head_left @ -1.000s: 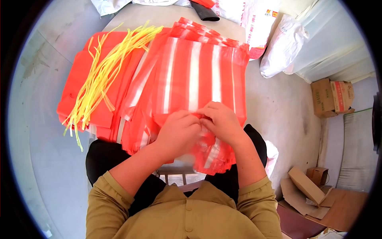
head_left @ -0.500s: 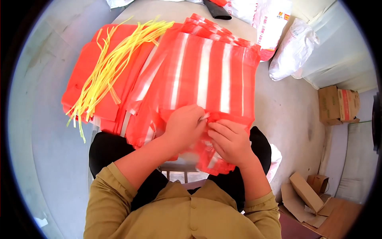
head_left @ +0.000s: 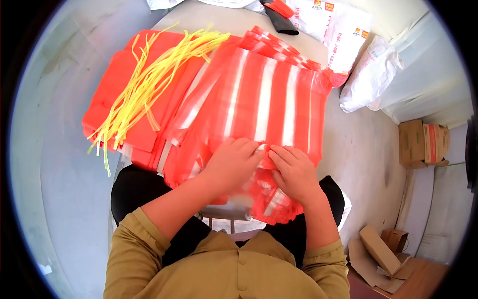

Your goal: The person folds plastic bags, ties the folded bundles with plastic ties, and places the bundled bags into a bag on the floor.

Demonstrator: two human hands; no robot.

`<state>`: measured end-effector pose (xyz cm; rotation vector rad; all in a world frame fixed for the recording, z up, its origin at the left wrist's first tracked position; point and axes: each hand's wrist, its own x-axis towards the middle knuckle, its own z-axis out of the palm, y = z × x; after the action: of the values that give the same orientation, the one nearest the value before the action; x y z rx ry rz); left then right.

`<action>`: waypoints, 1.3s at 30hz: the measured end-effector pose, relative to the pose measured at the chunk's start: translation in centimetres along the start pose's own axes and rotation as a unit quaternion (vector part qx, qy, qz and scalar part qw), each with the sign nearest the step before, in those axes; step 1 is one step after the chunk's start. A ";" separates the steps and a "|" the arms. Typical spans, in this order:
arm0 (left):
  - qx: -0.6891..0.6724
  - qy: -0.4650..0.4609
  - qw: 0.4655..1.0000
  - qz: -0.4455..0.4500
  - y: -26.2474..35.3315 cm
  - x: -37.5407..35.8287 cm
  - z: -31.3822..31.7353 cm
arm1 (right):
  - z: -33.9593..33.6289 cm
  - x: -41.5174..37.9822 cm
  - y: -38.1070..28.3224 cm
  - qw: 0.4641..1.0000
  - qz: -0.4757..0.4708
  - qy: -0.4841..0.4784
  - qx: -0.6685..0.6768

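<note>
Red-and-white striped plastic sheets [head_left: 264, 99] lie stacked on the table in front of me, their near edge bunched and hanging over my lap. My left hand [head_left: 235, 160] is closed on the near edge of the striped plastic. Close beside it on the right, my right hand [head_left: 293, 171] pinches the same edge, fingers bent over it. A small white bit of the plastic shows between the two hands. To the left, a bundle of yellow strips [head_left: 144, 89] rests on a folded red sheet pile [head_left: 112, 82].
Behind the stack, the beige table top [head_left: 199, 16] shows, with a black and red item [head_left: 281, 17] on it. White printed sacks [head_left: 343, 37] and a white bag [head_left: 371, 74] stand at the back right. Cardboard boxes [head_left: 413, 144] and flattened cardboard [head_left: 381, 251] are on the right.
My hands have drawn slightly closer together along the plastic edge, and the right fingers lie flatter over it. The whole view has shifted slightly, with the stack appearing lower and further right.
</note>
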<state>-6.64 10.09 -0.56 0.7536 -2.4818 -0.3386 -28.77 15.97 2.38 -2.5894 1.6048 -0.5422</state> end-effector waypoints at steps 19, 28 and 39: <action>-0.019 -0.037 0.984 -0.171 -3.5 -1.3 -5.9 | -3.3 2.8 -2.5 0.982 0.161 -0.084 0.057; -0.166 -0.001 0.943 -0.289 -4.5 -1.3 -8.7 | -3.8 7.6 2.1 0.874 0.313 -0.268 0.258; -0.143 0.025 0.925 -0.351 -6.5 0.5 -6.5 | -3.7 8.9 6.2 0.863 0.301 -0.329 0.237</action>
<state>-0.62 3.98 2.63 1.4765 -1.9668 -0.8957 -31.72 5.80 6.89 -1.5329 1.6129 0.0202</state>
